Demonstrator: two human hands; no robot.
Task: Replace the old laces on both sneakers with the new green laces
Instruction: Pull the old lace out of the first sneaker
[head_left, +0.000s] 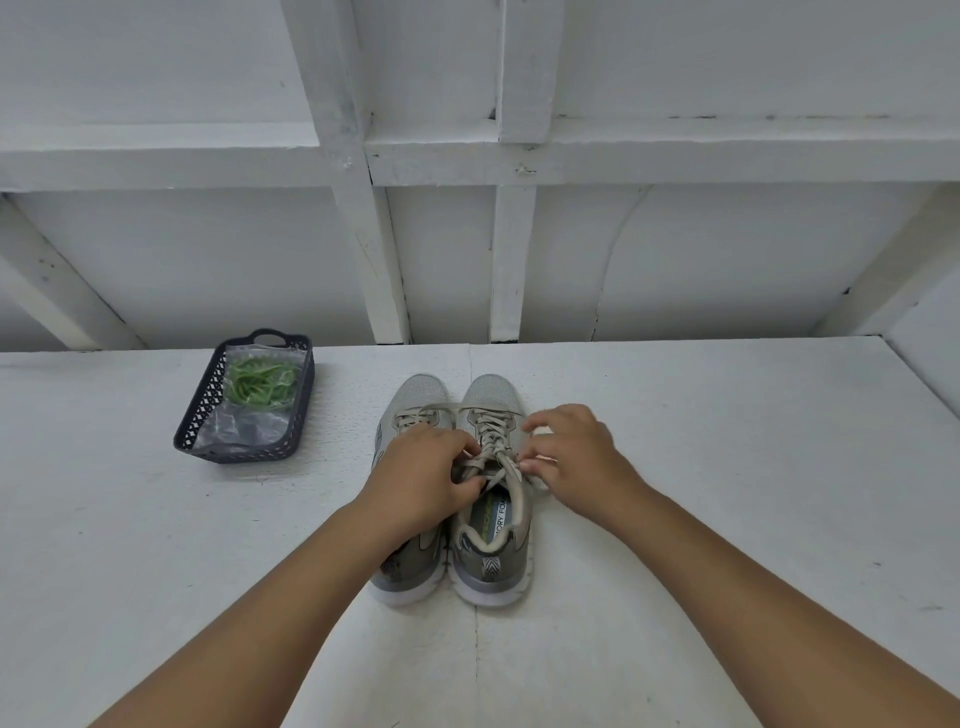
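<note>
We look down on a white table (727, 467) with a rough, pitted surface, a thin seam running from its near edge toward the far edge at about the middle. Behind the far edge rises a white-painted wall (701, 260) framed in timber: upright posts (511, 260), a horizontal rail (675, 161) across them, and diagonal braces (57, 280) slanting in from the left and right corners. The paint shows scuffs and chips. The light is soft and even, casting faint shadows

Bare tabletop (727, 467) lies open right of the sneakers (457, 493) and between them and the dark basket (208, 415) at far left, with a white wall (467, 260) closing the far edge.
</note>
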